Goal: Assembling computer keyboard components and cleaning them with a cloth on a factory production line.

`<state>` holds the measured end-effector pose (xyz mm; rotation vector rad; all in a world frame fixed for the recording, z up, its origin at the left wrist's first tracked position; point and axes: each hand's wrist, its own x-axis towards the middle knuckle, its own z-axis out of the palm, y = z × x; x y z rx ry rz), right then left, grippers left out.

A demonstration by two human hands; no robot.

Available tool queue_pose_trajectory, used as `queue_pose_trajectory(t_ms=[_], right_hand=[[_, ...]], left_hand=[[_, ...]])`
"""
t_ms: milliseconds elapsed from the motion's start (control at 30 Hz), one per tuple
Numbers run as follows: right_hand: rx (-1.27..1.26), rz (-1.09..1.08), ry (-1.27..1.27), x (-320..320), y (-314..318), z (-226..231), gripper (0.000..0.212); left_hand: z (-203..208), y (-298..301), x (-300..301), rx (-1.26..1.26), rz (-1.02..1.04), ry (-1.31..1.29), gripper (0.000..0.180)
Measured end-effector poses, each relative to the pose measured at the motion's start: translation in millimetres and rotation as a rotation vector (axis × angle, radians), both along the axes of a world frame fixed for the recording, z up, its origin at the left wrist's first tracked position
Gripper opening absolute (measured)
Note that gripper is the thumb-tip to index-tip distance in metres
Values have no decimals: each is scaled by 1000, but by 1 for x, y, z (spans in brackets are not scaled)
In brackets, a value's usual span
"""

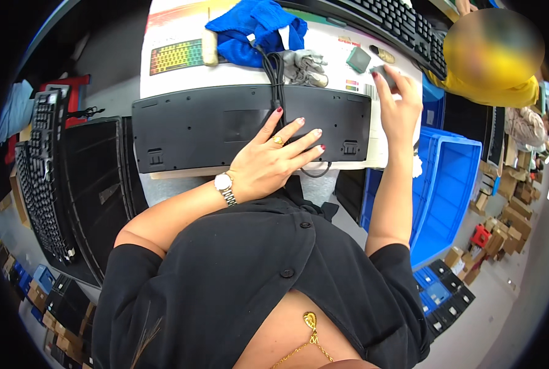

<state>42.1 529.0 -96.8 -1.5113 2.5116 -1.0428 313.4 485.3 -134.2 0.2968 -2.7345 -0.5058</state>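
left hand (273, 161) flat on upturned keyboard (225, 126) | blue crate (450, 184) contents unseen

White table (348, 55), upturned black keyboard (225, 126), blue cloth (256, 27), grey gloves (305, 64)

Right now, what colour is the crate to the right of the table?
Blue. The plastic crate shows best in the head view, just beyond the right hand.

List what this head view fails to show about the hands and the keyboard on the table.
- Upside-down keyboard: keys face the table, hidden.
- Small dark object under the right hand: fingertips cover it; kind unclear.
- Cable: far end lost under the blue cloth.
- Left hand: palm hidden; grip on the cable unclear.
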Motion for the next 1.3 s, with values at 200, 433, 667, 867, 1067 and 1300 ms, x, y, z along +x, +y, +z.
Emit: queue_pose_trajectory(t_ms=[200, 433, 667, 867, 1067, 1300], right_hand=[[-42, 310, 220, 32, -62, -8, 31], [-129, 372, 12, 29, -71, -21, 20], [-239, 85, -681, -19, 48, 33, 18], [-17, 2, -715, 3, 115, -5, 17], [32, -133, -648, 33, 115, -24, 18], [153, -215, -595, 26, 89, -22, 22]], left_hand=[[-3, 2, 1, -17, 26, 29, 41], [1, 1, 0, -63, 12, 21, 42], [1, 3, -2, -88, 20, 1, 54], [0, 6, 1, -72, 35, -13, 56], [-1, 5, -1, -61, 27, -19, 56], [-2, 2, -1, -33, 19, -26, 58]])
